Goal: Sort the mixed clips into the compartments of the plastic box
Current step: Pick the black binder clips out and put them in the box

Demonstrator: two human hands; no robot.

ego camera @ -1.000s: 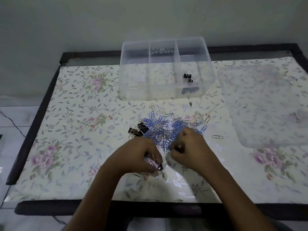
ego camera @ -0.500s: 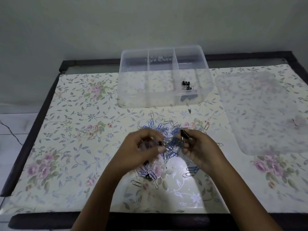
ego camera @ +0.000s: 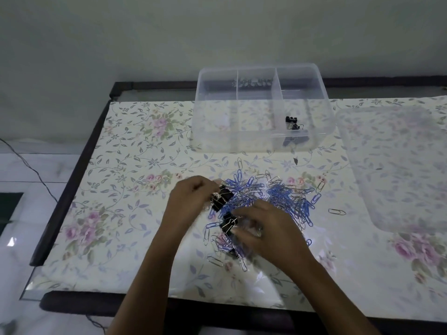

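A mixed pile of blue and silver paper clips [ego camera: 278, 197] lies on the floral tabletop [ego camera: 125, 226], in front of the clear plastic box [ego camera: 217, 139]. The box has three compartments, and black binder clips [ego camera: 291, 122] lie in the right one. My left hand [ego camera: 191, 199] is at the pile's left edge, its curled fingers pinching a small bunch of black binder clips [ego camera: 221, 198]. My right hand [ego camera: 268, 230] hovers low over the pile's near side, with blurred fingertips beside another black binder clip [ego camera: 228, 223]. Whether it grips that clip is unclear.
The box's translucent lid [ego camera: 396, 170] lies flat on the right of the table. Stray silver clips [ego camera: 336, 212] lie around the pile. The dark table frame [ego camera: 72, 189] runs along the left edge, and a cable [ego camera: 31, 170] hangs beyond it.
Both hands have dropped from above the pile back onto it. My left hand went to the black binder clips at the pile's left. My right hand moved down and left.
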